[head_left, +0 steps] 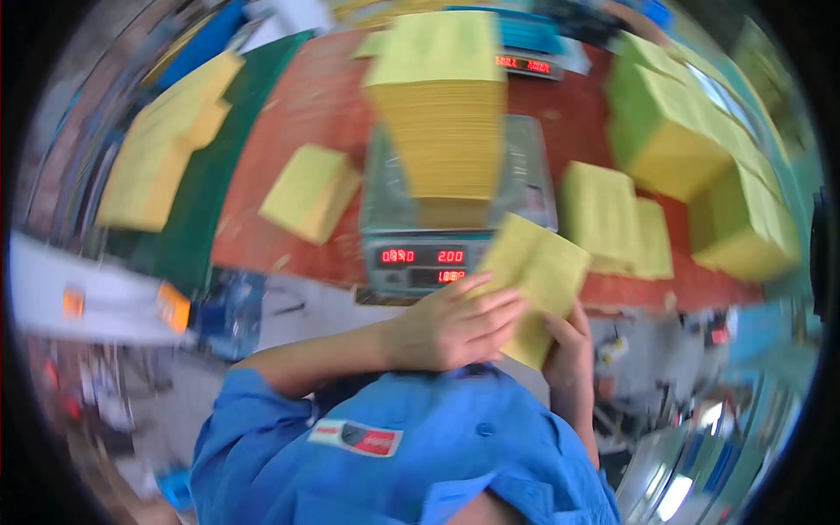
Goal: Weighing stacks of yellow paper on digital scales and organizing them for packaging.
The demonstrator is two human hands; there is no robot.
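Note:
A small sheaf of yellow paper (544,265) is held at a tilt in front of my chest, near the front edge of the table. My right hand (567,343) grips its lower right side, thumb on top and the other fingers hidden underneath. Across its lower left part lies my left hand (464,322), fingers stretched out over the paper. Just beyond, a tall stack of yellow paper (446,131) stands on a digital scale (376,188) with red lit digits. The upper corner of the sheaf overlaps the scale's front right corner.
The red tabletop (271,175) carries a small yellow block of paper (306,188) on the left. Yellow stacks (599,210) and larger piles (669,122) stand on the right. A second scale (529,66) sits behind. More yellow paper (166,140) lies on a green surface (206,192) at far left.

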